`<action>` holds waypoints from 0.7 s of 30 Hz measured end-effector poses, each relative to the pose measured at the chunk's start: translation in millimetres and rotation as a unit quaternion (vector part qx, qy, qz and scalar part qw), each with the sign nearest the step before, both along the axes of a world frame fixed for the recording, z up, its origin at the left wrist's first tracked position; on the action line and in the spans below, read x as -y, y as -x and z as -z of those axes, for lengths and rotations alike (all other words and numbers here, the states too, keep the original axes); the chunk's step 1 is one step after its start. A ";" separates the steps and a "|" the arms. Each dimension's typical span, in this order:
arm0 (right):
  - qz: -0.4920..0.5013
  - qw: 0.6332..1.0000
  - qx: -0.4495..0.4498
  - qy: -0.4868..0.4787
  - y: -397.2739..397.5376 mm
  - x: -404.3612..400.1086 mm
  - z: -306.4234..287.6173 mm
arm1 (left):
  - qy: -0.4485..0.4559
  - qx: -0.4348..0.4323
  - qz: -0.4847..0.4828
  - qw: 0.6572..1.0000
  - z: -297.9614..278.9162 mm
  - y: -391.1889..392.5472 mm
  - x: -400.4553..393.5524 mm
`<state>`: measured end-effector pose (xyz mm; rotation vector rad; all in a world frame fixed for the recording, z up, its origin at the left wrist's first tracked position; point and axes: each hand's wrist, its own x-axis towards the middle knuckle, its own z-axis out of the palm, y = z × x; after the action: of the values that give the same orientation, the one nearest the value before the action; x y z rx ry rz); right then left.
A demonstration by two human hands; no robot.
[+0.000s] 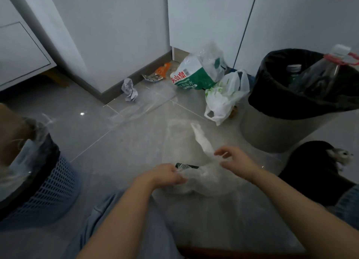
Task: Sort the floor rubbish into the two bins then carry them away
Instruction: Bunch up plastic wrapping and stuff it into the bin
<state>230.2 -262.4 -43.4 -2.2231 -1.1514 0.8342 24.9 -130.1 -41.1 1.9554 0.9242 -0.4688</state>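
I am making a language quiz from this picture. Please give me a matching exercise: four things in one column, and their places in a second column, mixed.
Things:
1. clear plastic bag
2. crumpled paper
3. large bottle
4. orange wrapper

Places:
A. inside the black-lined bin
B. on the floor beside the wall corner
C. held by the left hand and right hand
D. on the floor along the skirting board, behind the torn silver wrapper

Pairs: 1-C, 2-B, 3-A, 4-D
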 end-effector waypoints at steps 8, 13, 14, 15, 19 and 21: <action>-0.281 0.927 0.227 -0.097 37.0 31.7 2.3 | 0.001 -0.056 -0.080 0.995 13.7 -28.5 -5.4; -0.279 0.920 0.270 0.052 24.0 31.7 46.7 | -0.066 -0.031 -0.179 0.981 22.1 -25.8 -11.9; -0.272 0.925 0.259 0.052 21.6 29.2 51.3 | -0.128 -0.011 -0.166 0.978 20.5 -23.3 -10.5; -0.260 0.933 0.243 0.047 18.9 27.0 53.8 | -0.200 0.023 -0.126 0.971 17.8 -20.9 -8.1; -0.195 0.967 0.165 -0.007 7.1 13.4 48.8 | -0.312 0.118 0.152 0.930 11.9 -17.9 12.8; -0.153 0.982 0.107 -0.020 0.8 3.5 43.4 | -0.292 0.012 0.211 0.933 22.5 -18.4 19.5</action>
<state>229.4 -266.0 -86.8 -2.1745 -1.6292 0.6916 43.2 -149.6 -63.7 2.7235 0.6654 -0.4379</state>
